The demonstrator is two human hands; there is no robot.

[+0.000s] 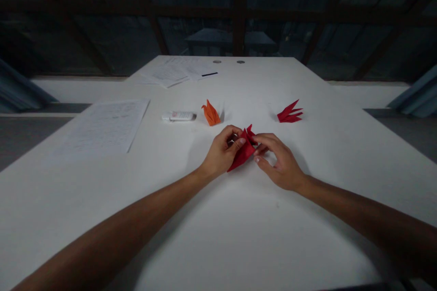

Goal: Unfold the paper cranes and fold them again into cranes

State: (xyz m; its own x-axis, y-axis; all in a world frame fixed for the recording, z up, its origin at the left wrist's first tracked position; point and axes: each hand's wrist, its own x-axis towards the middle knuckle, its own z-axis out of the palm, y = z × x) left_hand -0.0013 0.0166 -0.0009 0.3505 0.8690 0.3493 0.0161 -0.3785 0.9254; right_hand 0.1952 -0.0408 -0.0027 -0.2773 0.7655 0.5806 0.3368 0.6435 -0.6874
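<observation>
A folded red origami paper [241,154] is between my two hands, above the middle of the white table [218,236]. My left hand [223,150] pinches it from the left, thumb on the near face and fingers curled behind. At its right edge is my right hand [278,159], with index finger and thumb apart and fingertips at the paper; whether they grip it I cannot make out. Small pointed folds stick up at the paper's top. Beyond my left hand stands an orange origami crane [211,114]. Past my right hand lies another red folded paper [290,112] with several long points.
A white tube-like item [179,116] with printing lies left of the orange crane. Written sheets [105,122] rest on the left, with more papers [170,72] and a dark pen-like stick [209,74] farther back. Two round discs [241,62] sit by the far edge, before dark windows.
</observation>
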